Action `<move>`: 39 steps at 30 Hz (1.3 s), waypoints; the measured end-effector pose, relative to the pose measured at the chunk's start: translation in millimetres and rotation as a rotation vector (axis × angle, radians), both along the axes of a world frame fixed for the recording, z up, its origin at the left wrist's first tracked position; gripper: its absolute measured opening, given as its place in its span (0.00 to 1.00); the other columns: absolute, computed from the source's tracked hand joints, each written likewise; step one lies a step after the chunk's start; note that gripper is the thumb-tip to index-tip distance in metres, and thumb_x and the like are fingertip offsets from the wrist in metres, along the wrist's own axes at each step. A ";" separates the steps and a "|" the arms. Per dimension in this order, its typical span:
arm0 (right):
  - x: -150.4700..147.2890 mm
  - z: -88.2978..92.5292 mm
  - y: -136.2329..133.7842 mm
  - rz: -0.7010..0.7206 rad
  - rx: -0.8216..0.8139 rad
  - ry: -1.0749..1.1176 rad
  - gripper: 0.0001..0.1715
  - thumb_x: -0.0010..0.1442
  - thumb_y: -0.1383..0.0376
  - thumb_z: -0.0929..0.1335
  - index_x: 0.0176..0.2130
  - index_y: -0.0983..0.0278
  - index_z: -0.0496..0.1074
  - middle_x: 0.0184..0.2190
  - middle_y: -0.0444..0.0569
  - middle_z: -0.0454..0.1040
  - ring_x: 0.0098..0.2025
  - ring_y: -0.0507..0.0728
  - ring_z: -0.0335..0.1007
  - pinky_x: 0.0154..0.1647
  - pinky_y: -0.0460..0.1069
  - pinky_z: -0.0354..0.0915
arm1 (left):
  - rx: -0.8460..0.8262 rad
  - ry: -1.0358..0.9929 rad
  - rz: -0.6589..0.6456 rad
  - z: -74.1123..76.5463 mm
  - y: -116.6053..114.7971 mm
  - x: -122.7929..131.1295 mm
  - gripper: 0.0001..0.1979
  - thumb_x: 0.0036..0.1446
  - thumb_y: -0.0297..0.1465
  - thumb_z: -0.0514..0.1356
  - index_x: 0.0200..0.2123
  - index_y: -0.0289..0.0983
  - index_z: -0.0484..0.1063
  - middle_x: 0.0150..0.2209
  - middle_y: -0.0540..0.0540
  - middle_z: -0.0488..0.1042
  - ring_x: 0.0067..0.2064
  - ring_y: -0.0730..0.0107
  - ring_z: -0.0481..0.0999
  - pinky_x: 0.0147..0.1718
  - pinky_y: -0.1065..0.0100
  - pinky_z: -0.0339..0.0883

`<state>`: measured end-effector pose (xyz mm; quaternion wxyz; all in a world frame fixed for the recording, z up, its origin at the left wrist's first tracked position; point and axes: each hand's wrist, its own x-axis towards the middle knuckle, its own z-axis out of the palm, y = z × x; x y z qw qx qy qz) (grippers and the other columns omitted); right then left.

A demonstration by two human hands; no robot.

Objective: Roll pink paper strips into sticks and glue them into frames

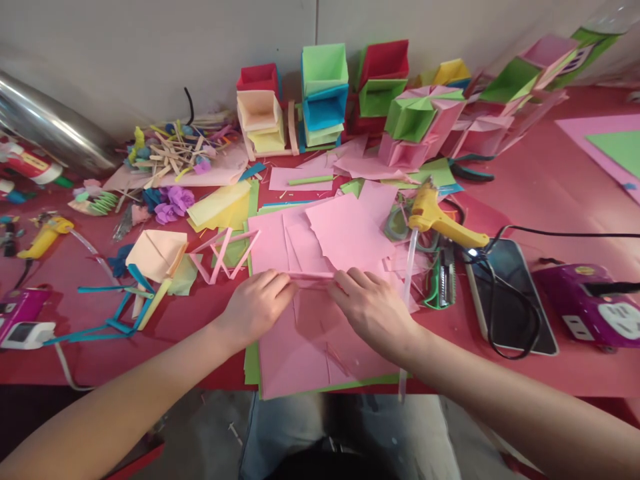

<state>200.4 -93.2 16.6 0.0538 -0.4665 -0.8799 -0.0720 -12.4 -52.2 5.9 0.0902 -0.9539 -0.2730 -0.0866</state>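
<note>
Between both hands I hold a narrow folded strip of pink paper [313, 275], level above a stack of pink sheets [300, 367]. My left hand [259, 301] is closed on the strip's left end, fingers curled over it. My right hand [373, 310] grips the other end in the same way. Just beyond the strip lies a torn-edged pink piece [350, 230] on the stack. Left of the stack stands a pink folded-paper frame [223, 257]. A yellow glue gun [443, 217] lies to the right, its clear glue stick [411, 267] pointing toward me.
Colourful paper boxes [325, 107] stand along the wall. At right are a phone [520, 300], a purple power strip [585, 303], a green cutter [440, 277] and pliers [473, 168]. At left lie blue paper strips [125, 317], wooden sticks [173, 153] and another glue gun [47, 237].
</note>
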 end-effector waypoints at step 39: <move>10.9 3.6 4.3 0.055 0.035 -0.026 0.09 0.54 0.77 0.62 0.28 0.67 0.68 0.27 0.51 0.69 0.29 0.56 0.61 0.24 0.48 0.51 | 0.028 0.077 0.065 8.0 4.6 11.0 0.10 0.54 0.18 0.50 0.31 0.33 0.70 0.31 0.44 0.70 0.32 0.65 0.70 0.26 0.67 0.65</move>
